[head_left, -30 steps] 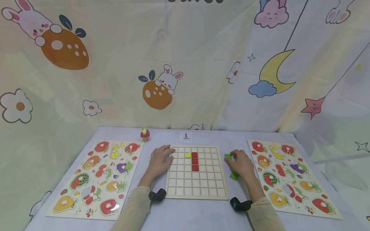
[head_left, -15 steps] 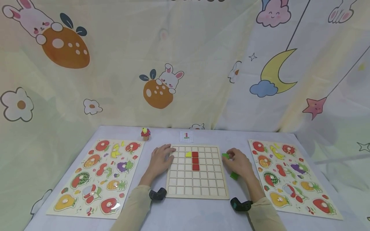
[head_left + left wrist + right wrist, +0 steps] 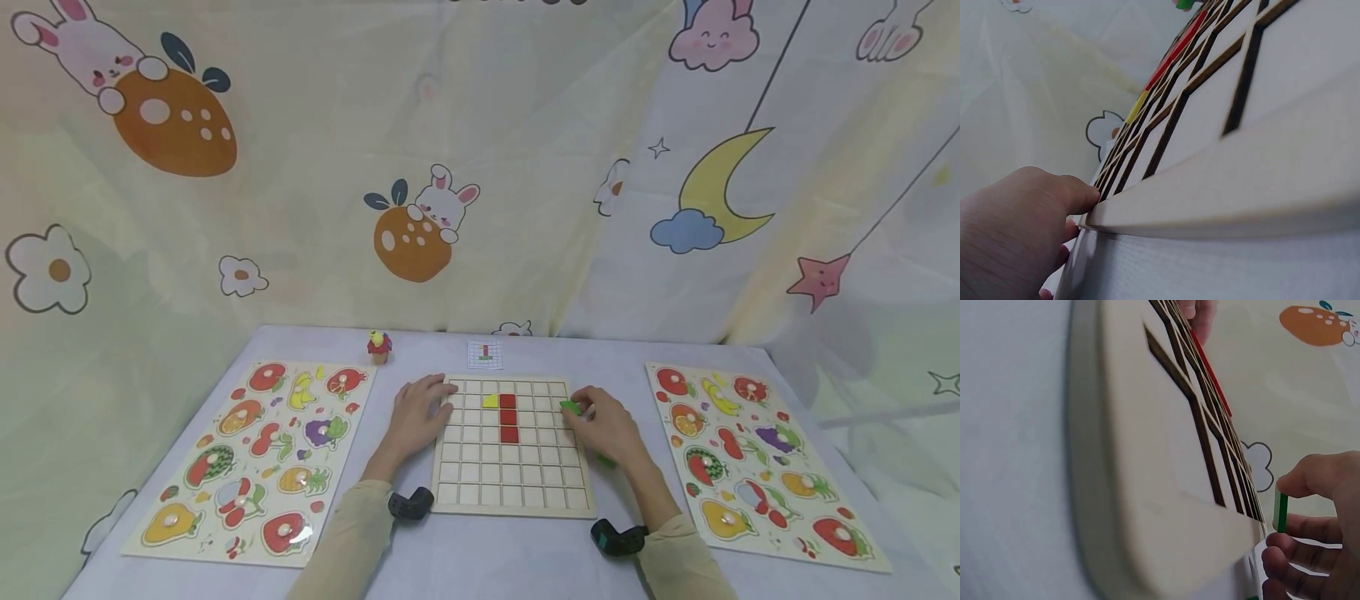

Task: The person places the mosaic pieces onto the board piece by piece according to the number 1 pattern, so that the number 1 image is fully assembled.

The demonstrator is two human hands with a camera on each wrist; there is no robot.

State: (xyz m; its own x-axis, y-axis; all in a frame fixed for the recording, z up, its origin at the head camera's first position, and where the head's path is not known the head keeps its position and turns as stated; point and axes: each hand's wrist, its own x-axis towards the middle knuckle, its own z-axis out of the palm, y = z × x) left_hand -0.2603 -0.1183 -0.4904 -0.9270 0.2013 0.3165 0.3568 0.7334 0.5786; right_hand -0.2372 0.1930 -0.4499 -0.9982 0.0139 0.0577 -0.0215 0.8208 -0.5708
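Observation:
A wooden grid board (image 3: 510, 500) lies flat on the table, holding a column of red square tiles (image 3: 509, 417) and a yellow tile (image 3: 490, 401) beside the topmost one. My left hand (image 3: 417, 417) rests at the board's upper left edge, fingers extended; the left wrist view shows a fingertip right at the raised rim. With thumb and fingertips my right hand (image 3: 609, 427) pinches a thin green tile (image 3: 1280, 511) over the board's right edge. Another green tile (image 3: 606, 460) lies on the table, partly hidden under that hand.
Fruit puzzle boards flank the grid, one at left (image 3: 255, 467) and one at right (image 3: 757, 467). Behind it lies a small card (image 3: 485, 354) printed with a coloured grid pattern. A small red and yellow figurine (image 3: 379, 346) stands at the back left.
My right hand has moved left with the green tile, from beside the board to over its right edge. The left hand stays at the board's left edge.

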